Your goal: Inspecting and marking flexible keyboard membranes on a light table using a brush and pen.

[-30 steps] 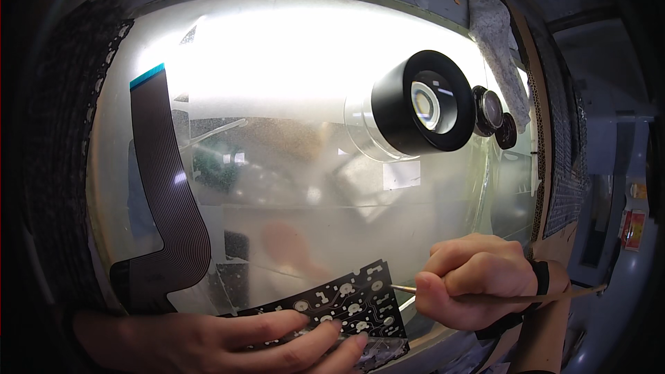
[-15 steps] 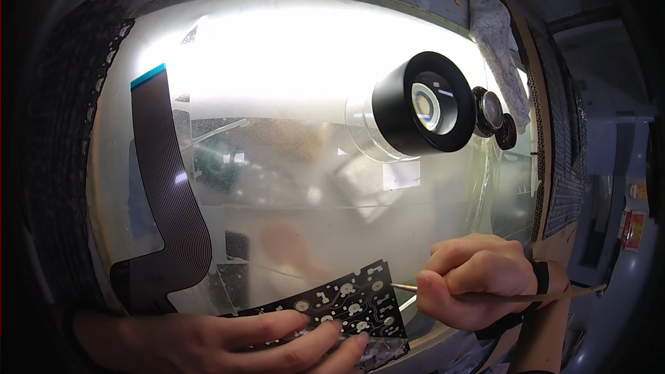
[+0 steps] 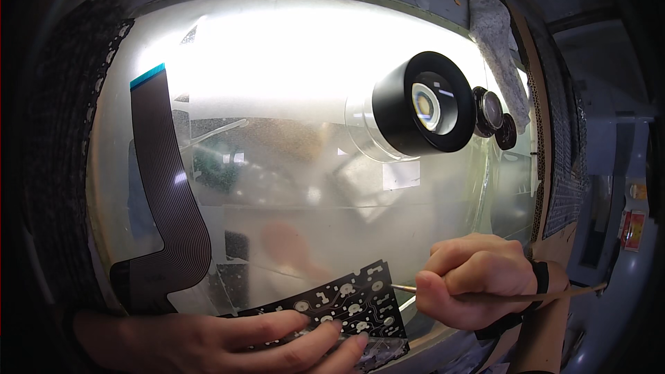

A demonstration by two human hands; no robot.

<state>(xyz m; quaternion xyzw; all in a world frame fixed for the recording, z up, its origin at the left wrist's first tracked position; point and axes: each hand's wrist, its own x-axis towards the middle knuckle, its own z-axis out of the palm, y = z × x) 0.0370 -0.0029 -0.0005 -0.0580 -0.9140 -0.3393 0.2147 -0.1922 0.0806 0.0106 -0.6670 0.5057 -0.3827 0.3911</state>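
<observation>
A black flexible circuit sheet [image 3: 357, 308] with pale pads and thin traces lies at the front of the glass. My left hand [image 3: 277, 343] rests over its lower left part, fingers stretched out and pressing on it; the thumb is hidden. In my right hand [image 3: 478, 280] is a thin fine-tipped brush [image 3: 512, 298] with a metal ferrule and a long slim handle, pinched between thumb and fingers. The tip points left, at the sheet's upper right edge; I cannot tell whether it touches. A dark ribbon tail [image 3: 166, 166] with a blue end lies bent at the left.
A black-rimmed magnifying loupe [image 3: 402, 107] on a clear base stands at the back right of the glass worktop [image 3: 312, 194]. Two small round dark objects [image 3: 490, 109] sit beside it, near a grey cloth [image 3: 495, 34]. Bright light fills the far side. Dark stacked sheets [image 3: 62, 131] border the left.
</observation>
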